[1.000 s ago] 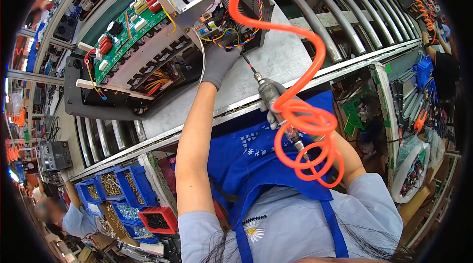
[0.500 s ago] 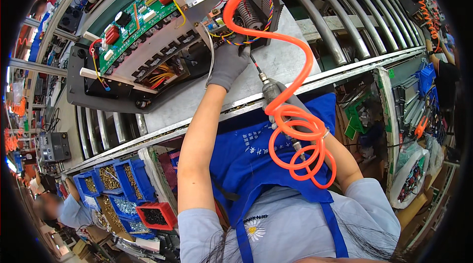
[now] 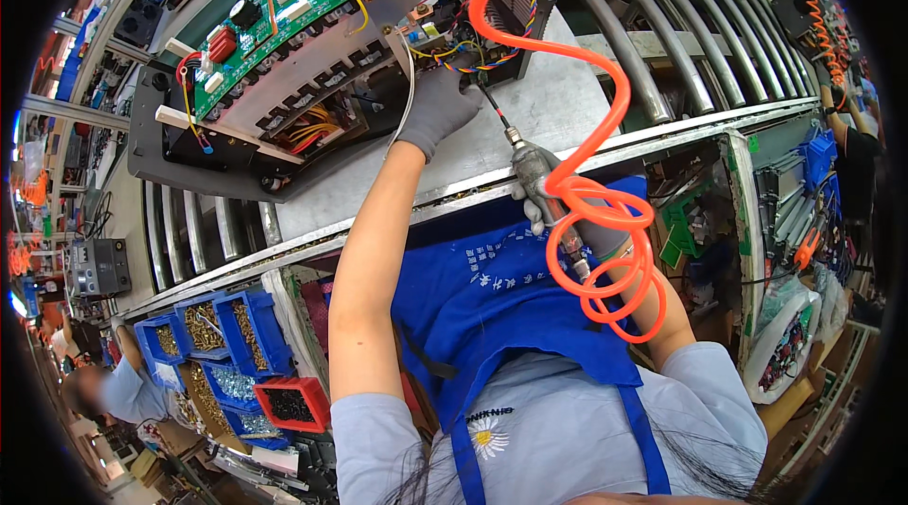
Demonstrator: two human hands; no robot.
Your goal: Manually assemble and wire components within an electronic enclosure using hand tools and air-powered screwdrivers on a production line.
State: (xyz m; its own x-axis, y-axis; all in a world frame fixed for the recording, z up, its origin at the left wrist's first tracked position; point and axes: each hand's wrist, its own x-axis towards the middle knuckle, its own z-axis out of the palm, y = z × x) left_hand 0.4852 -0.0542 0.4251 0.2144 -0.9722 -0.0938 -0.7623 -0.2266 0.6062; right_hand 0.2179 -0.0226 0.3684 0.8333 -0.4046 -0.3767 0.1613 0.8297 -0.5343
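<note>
My right hand (image 3: 536, 206), in a grey glove, is closed around an air screwdriver (image 3: 535, 169). Its long thin bit (image 3: 494, 108) points up and left to the front edge of an open electrical unit (image 3: 312, 122). At that edge my gloved left hand (image 3: 441, 110) has its fingers curled close to the bit's tip; what they pinch is hidden. A long green circuit board (image 3: 274, 37) tops the unit, and coloured wires (image 3: 473, 60) run just above my left fingers. An orange coiled air hose (image 3: 610, 212) hangs in front of my right wrist.
The unit rests on a metal plate (image 3: 558, 108) along a roller conveyor (image 3: 634, 42). At lower left are blue bins (image 3: 248, 339) of screws and a red bin (image 3: 291, 403) of dark small parts. Another person (image 3: 132, 391) is at far left.
The screwdriver and my right hand have shifted a little to the right, the hose with them. My left hand stays at the unit's edge, its fingers still by the bit.
</note>
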